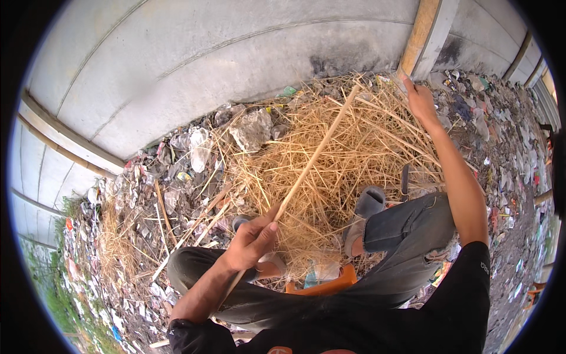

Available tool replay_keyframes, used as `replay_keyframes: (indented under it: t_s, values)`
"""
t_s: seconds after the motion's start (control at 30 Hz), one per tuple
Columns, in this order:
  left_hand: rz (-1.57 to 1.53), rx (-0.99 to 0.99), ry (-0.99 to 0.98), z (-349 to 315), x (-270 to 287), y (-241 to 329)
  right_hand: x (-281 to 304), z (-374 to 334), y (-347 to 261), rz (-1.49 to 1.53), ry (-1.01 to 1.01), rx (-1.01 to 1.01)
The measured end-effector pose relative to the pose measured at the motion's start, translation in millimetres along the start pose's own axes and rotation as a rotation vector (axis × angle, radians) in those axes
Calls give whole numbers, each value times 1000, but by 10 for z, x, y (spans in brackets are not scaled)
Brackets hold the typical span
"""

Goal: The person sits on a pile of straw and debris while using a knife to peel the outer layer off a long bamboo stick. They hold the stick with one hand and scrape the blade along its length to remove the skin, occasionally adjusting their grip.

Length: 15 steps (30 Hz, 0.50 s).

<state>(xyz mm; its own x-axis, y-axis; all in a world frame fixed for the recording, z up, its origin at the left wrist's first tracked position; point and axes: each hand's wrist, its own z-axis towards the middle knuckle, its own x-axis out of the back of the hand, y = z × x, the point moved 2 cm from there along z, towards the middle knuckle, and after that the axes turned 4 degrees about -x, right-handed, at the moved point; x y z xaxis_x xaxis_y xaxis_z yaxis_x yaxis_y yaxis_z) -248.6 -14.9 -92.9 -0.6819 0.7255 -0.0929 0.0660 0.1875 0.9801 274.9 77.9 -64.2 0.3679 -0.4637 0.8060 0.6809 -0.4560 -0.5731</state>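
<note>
A long, pale bamboo strip (315, 156) slants across the view from between my knees up toward the wall. My left hand (252, 242) is closed round its lower part, and its lower end passes under my forearm. My right hand (421, 103) reaches far out to the upper right, near the foot of a wooden post. Its fingers are curled and the foremost one points up; what they hold, if anything, I cannot make out. Beneath the strip lies a big heap of straw-coloured shavings (330, 153).
I sit low, knees apart, over an orange plastic seat (324, 284). A dark flat strip (405, 180) stands by my right knee. Beyond the heap are a grey lump of rubble (252, 130), a concrete wall (236, 65) and a wooden post (420, 38). Plastic litter (501, 147) covers the ground.
</note>
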Motion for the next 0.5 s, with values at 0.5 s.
replay_keyframes:
  t_s: [0.5]
  values:
    - [159, -29, 201, 360, -101, 214, -639, -2262, -1504, 200, -746, 742]
